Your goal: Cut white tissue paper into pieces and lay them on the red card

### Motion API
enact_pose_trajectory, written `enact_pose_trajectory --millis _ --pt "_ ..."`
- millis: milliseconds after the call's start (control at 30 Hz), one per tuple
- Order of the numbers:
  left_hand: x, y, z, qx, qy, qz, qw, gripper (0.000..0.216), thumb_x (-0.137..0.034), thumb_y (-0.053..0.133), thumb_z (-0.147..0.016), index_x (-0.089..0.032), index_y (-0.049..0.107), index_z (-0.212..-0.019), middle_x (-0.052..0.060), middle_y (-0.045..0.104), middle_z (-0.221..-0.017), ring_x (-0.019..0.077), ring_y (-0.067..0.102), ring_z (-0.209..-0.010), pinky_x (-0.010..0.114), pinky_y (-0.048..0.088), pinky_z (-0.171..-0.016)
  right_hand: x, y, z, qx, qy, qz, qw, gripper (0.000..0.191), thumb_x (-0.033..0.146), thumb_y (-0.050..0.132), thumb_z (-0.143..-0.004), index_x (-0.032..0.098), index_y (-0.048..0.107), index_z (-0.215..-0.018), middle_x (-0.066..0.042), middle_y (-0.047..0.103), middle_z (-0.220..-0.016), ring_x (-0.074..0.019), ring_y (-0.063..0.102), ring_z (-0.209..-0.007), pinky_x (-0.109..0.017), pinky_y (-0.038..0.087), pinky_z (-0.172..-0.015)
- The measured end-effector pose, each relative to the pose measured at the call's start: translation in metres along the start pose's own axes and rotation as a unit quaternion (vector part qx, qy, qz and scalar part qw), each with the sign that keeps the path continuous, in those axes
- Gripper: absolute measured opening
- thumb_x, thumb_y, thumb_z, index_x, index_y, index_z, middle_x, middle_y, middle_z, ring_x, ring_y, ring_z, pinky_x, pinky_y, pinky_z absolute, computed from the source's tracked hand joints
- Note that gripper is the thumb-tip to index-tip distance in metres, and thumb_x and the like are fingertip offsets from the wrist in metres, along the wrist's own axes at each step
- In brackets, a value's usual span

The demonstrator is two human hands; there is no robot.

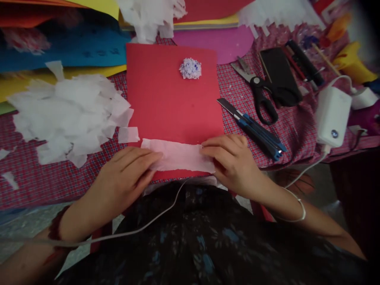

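Observation:
A strip of thin white tissue paper stretches sideways over the near edge of a red sheet. My left hand grips it toward the left end, fingers together and thumb below. At the other end, my right hand pinches the strip between thumb and fingers. Both wrists reach in from the front edge of the table. Farther up on the red sheet sits a small round ball of crumpled white and blue bits. One small white paper piece lies by the sheet's left edge.
A heap of white paper pieces spreads at left. On the right lie a blue utility knife, black-handled scissors, a dark flat case and a white power bank with its cable. Coloured sheets cover the back.

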State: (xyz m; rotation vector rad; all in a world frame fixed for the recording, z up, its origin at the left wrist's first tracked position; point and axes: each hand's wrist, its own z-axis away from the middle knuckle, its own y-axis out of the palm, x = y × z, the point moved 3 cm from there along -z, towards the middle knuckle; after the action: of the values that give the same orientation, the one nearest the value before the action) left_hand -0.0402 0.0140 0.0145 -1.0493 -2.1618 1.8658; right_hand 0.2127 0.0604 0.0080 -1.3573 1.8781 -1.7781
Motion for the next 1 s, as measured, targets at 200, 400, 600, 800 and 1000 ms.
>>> enact_pose_trajectory --millis 200,400,600,800,1000 --pt "-0.002 -0.007 0.001 -0.008 0.019 -0.006 1.000 0.020 -0.008 0.061 -0.088 -0.024 0.063 -0.101 0.004 0.071 -0.094 0.0230 0.066 -0.086 0.042 0.055 -0.083 0.008 0.005 0.012 -0.020 0.016 0.003 1.000 0.028 0.013 0.061 -0.091 0.028 0.058 -0.114 -0.007 0.063 -0.127 -0.0258 0.059 -0.105 -0.042 0.039 -0.084" --pt "-0.026 -0.001 0.005 0.019 0.058 -0.001 0.998 0.023 -0.009 0.057 -0.091 -0.025 0.062 -0.107 0.004 0.072 -0.093 0.0234 0.065 -0.084 0.043 0.054 -0.080 -0.003 -0.003 0.024 -0.053 0.029 0.004 0.998 0.012 0.015 0.064 -0.092 0.025 0.061 -0.096 -0.004 0.070 -0.111 -0.0217 0.062 -0.096 -0.040 0.039 -0.081" --pt "-0.024 0.008 0.008 -0.005 -0.031 0.006 1.000 0.017 -0.015 0.058 -0.091 -0.025 0.064 -0.104 0.005 0.068 -0.093 0.0234 0.064 -0.085 0.043 0.054 -0.079 -0.015 -0.009 0.026 -0.023 0.038 -0.022 0.999 0.018 0.013 0.060 -0.092 0.024 0.063 -0.106 -0.006 0.071 -0.110 -0.0233 0.064 -0.098 -0.040 0.040 -0.082" --pt "-0.027 0.009 0.011 -0.068 -0.149 0.025 0.986 0.009 -0.017 0.059 -0.092 -0.024 0.061 -0.088 0.003 0.063 -0.084 0.0198 0.060 -0.078 0.040 0.052 -0.075 -0.023 -0.010 0.016 -0.012 0.059 -0.050 0.997 0.009 0.019 0.061 -0.093 0.022 0.069 -0.097 -0.006 0.068 -0.101 -0.0234 0.063 -0.094 -0.041 0.042 -0.082" --pt "-0.028 0.015 0.009 -0.087 -0.175 -0.003 0.981 0.013 -0.020 0.059 -0.092 -0.025 0.055 -0.081 0.002 0.060 -0.076 0.0210 0.058 -0.075 0.040 0.049 -0.070 -0.027 -0.006 0.007 -0.033 0.102 -0.082 0.991 0.011 0.021 0.061 -0.094 0.020 0.065 -0.084 -0.006 0.065 -0.093 -0.0226 0.062 -0.090 -0.041 0.045 -0.081"
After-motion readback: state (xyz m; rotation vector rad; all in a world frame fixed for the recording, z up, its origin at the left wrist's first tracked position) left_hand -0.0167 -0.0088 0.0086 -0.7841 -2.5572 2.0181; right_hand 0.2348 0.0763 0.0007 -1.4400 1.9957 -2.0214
